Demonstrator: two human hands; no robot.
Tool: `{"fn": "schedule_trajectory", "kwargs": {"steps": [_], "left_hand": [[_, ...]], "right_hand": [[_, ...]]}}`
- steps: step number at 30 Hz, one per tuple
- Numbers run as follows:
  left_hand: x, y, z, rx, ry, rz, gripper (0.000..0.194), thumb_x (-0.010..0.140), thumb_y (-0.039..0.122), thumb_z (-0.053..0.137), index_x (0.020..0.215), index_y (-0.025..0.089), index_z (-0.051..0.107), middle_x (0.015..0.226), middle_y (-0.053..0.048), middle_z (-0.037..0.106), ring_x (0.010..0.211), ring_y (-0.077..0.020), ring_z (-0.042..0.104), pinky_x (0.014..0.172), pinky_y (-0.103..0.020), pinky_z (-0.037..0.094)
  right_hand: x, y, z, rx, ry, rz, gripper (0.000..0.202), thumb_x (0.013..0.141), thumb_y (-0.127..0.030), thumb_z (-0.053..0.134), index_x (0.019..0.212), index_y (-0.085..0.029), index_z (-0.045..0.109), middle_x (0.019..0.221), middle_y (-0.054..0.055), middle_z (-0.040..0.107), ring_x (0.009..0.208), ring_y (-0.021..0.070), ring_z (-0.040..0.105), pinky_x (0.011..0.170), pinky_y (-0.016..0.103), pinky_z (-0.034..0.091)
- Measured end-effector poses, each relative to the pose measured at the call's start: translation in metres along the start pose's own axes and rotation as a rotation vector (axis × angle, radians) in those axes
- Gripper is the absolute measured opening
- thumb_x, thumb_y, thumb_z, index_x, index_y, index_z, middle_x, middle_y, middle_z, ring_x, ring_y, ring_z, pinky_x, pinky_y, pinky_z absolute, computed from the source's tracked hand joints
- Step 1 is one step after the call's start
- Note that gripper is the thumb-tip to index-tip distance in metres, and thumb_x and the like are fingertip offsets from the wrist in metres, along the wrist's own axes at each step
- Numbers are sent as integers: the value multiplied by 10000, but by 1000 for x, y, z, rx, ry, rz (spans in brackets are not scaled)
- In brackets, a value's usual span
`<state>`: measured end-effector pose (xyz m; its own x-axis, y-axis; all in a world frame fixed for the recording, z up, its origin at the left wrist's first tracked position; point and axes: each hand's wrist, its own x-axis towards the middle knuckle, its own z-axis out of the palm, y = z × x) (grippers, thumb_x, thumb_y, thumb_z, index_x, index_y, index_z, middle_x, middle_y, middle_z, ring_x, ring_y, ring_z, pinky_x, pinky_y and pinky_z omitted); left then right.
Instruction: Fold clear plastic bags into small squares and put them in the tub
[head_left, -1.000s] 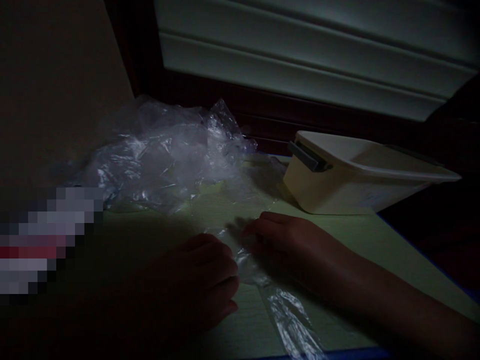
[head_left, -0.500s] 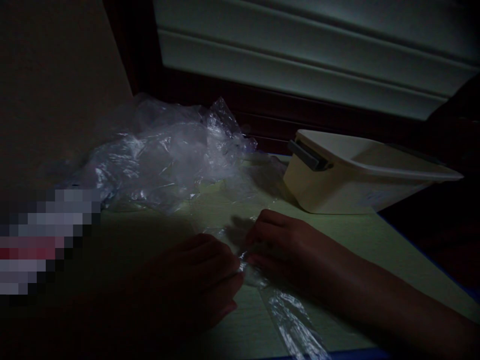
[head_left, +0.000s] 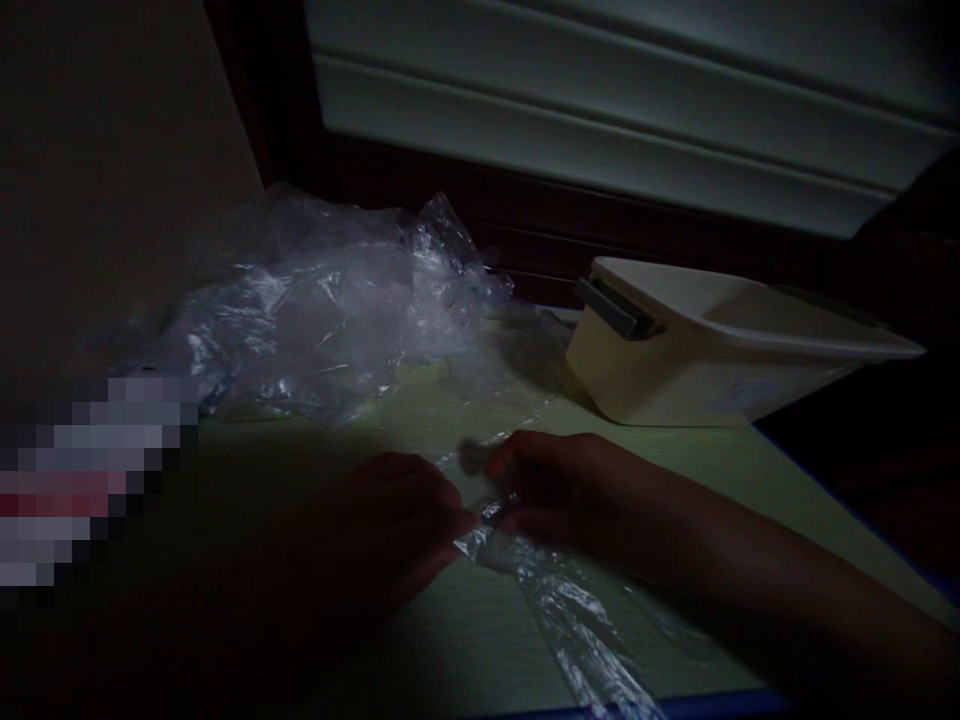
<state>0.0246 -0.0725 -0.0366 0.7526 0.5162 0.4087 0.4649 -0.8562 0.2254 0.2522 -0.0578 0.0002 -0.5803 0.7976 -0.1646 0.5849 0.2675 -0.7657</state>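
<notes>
A clear plastic bag [head_left: 574, 610] stretches over the tabletop and hangs toward the near edge. My left hand [head_left: 405, 530] is closed on the upper end of it, pinching the film between thumb and fingers. Close by on the right, my right hand [head_left: 562, 490] has its fingers curled round the same film, with thumb and fingertips around a crumpled bit. The two hands are a short gap apart. Dim light hides much of the left hand's fingers.
A heap of crumpled clear plastic bags [head_left: 337, 300] lies at the back left of the pale table [head_left: 465, 660]. At the right edge stands a cream plastic bin [head_left: 675, 380] with a grey handle. A dark-framed panel rises behind.
Both hands have shifted slightly, the left one a little up and left. The gap between them is wider, and more of the film shows there.
</notes>
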Motion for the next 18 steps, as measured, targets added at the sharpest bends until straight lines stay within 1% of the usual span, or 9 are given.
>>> {"fn": "schedule_trajectory", "kwargs": {"steps": [2,4,7,9,12,15,18], "left_hand": [[-1,-3,0,-72,-1,31,283,1002,129,319,997,207,591,927,10,645,864,-143,592,806,-265,452],[-3,-7,2,-184,12,28,217,974,104,398,1035,210,577,955,13,629,896,-133,583,836,-249,439],[-4,-12,9,-355,86,-8,204,923,87,484,1021,233,586,946,27,604,901,-125,568,836,-228,430],[-4,-15,13,-432,98,-34,201,910,92,490,987,241,601,932,27,599,891,-127,569,809,-223,436],[-5,-15,14,-469,87,-84,196,894,98,490,938,244,613,909,27,605,879,-132,576,793,-228,444],[-5,-12,11,-472,79,-135,207,875,112,492,978,249,608,883,26,609,847,-144,582,778,-247,455],[-6,-10,10,-475,82,-173,212,860,128,515,1006,249,611,866,26,603,823,-142,582,773,-253,457]], "right_hand": [[0,2,0,-14,0,0,187,836,-169,632,1019,-179,594,750,-22,607,666,133,561,594,237,404],[0,1,1,-22,6,-8,187,840,-150,619,1022,-181,598,747,-20,604,667,134,558,595,238,403],[0,1,2,-1,0,-28,174,845,-128,596,1011,-181,605,785,-3,628,694,142,574,621,249,420],[0,1,3,19,-10,-34,173,845,-114,580,1005,-177,606,830,12,650,725,150,589,646,260,433],[0,2,2,26,-12,-49,198,842,-94,566,1022,-170,602,858,20,653,751,151,593,668,265,432],[0,2,-1,22,-6,-71,207,835,-103,586,1030,-170,601,841,7,631,753,143,580,670,254,424],[1,1,-3,88,-29,-50,180,838,-143,604,1016,-174,597,861,11,629,781,149,584,692,262,434]]}}
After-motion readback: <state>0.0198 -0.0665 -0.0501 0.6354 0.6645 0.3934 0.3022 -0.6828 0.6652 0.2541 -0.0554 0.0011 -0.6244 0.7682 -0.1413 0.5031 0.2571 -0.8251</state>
